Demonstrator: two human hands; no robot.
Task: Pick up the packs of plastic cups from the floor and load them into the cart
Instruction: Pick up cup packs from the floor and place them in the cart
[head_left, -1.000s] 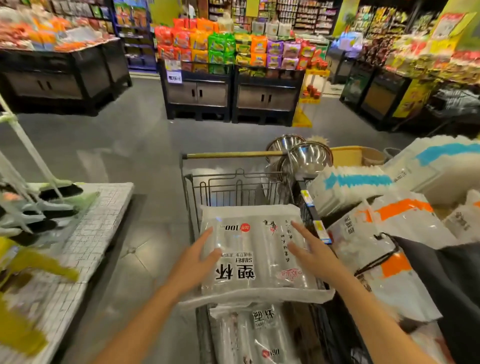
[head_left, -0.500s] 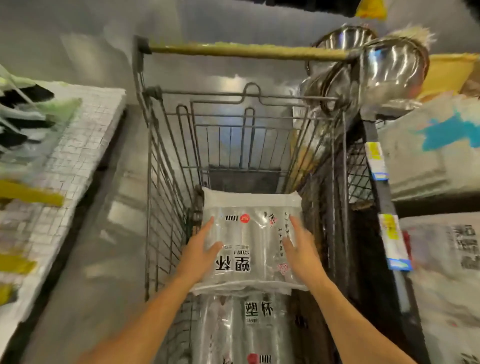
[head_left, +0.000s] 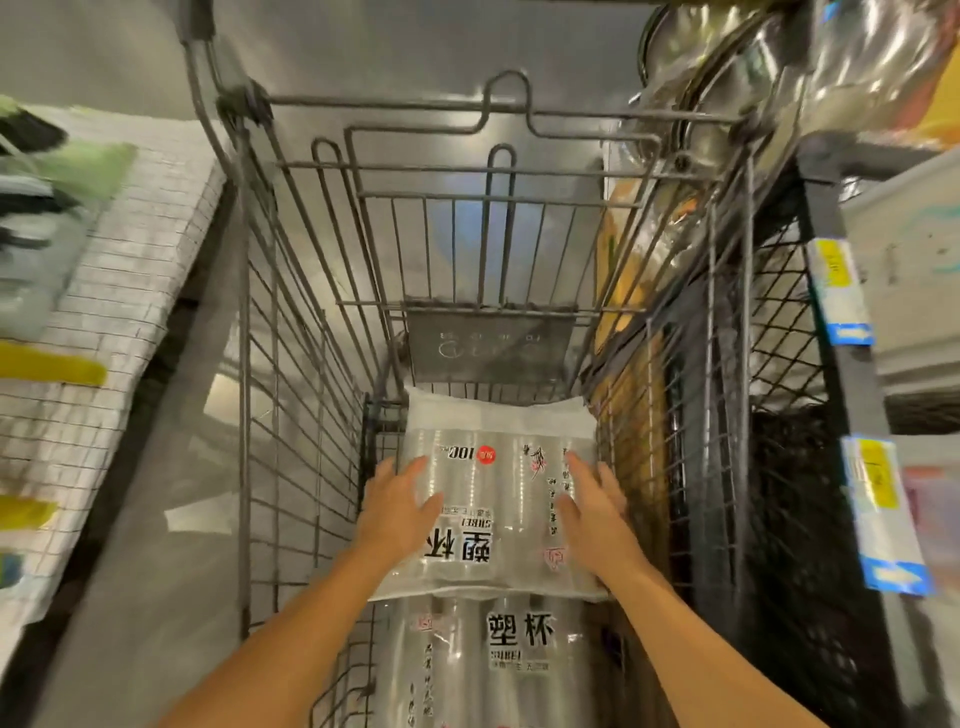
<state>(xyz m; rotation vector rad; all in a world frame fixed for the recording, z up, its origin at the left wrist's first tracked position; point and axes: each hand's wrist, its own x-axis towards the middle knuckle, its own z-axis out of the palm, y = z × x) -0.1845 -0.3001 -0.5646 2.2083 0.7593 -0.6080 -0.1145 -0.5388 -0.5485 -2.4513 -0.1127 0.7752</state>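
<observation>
Leaning over the cart, the person has both arms reaching deep into the wire basket. The upper pack of plastic cups sits low between them, its near edge overlapping a second pack that lies lengthwise underneath. The left grip is released, its fingers laid out straight over the pack's left top edge. The right grip is the same, flat against the right side. Neither curls round anything, so the pack seems to be pinched only between two open palms. I cannot tell whether its weight already rests on the pack below.

That looks to me like the weak point. The film is glossy and the stacked cups under it are rounded, so the pack could slip out forwards if the palms ease off unevenly. Its far end hangs over bare basket floor near the front panel. Let go there, it may tip nose-down into that gap instead of lying flat.

Pressing harder to stop a slide carries its own risk, since thin cups would likely crush or crack. The right grip is just beside the wire wall, so knuckles could scrape on the way out, and the loose film flap could snag there. A forward shove might also roll the cart towards the steel bowls hanging near its far right corner.
</observation>
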